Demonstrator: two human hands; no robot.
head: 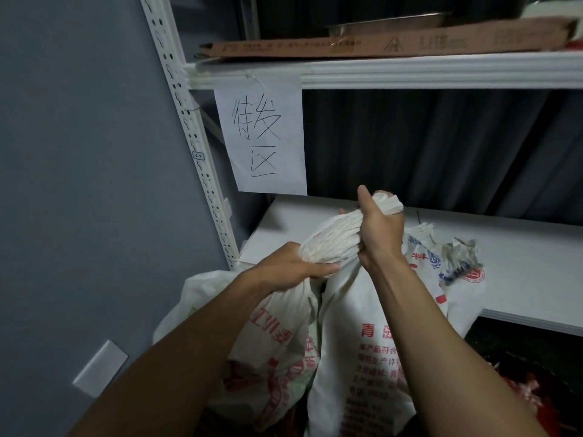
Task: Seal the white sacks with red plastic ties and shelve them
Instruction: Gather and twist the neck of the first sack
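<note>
A white sack (347, 357) with red printing stands in front of the white shelf (520, 279). Its mouth is gathered into a pleated neck (334, 238). My right hand (378, 228) grips the top of that neck, with the sack's end poking out above the fist. My left hand (293, 266) clamps the neck lower down. A second white sack (277, 342) leans at the left. Another white sack (441, 272) with red and blue print lies on the shelf, its neck bunched. No red tie is visible.
A paper sign (262, 137) with handwritten characters hangs from the upper shelf (410, 70), which carries a flat cardboard box (378, 42). The perforated shelf post (189, 127) stands against a grey wall. Something red and dark (523, 392) lies under the lower shelf at the right.
</note>
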